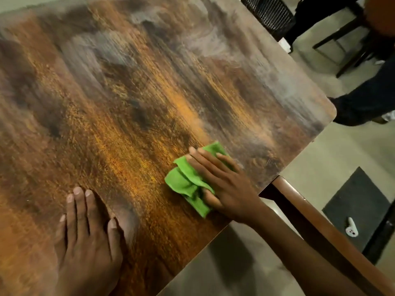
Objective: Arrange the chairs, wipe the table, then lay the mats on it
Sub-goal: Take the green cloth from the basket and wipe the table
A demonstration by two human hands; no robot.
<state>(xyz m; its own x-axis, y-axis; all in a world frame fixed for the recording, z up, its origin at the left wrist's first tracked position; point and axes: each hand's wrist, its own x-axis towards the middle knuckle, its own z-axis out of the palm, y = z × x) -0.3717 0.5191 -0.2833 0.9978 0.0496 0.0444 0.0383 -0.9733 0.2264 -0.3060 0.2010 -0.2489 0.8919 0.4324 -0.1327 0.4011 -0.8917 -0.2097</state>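
Observation:
A mottled brown and orange wooden table [132, 86] fills most of the view. My right hand [222, 180] presses flat on a crumpled green cloth [186, 180] near the table's right front edge, fingers straight over the cloth. My left hand [87, 236] rests flat on the tabletop near the front, fingers straight and together, holding nothing. No mats are in view.
A brown wooden chair back [316, 227] runs along the table's right front side. A dark mat [359, 201] with a small white object [351, 228] lies on the floor at right. Another person's dark-trousered leg [367, 99] and dark chairs [269, 13] stand beyond the far right corner.

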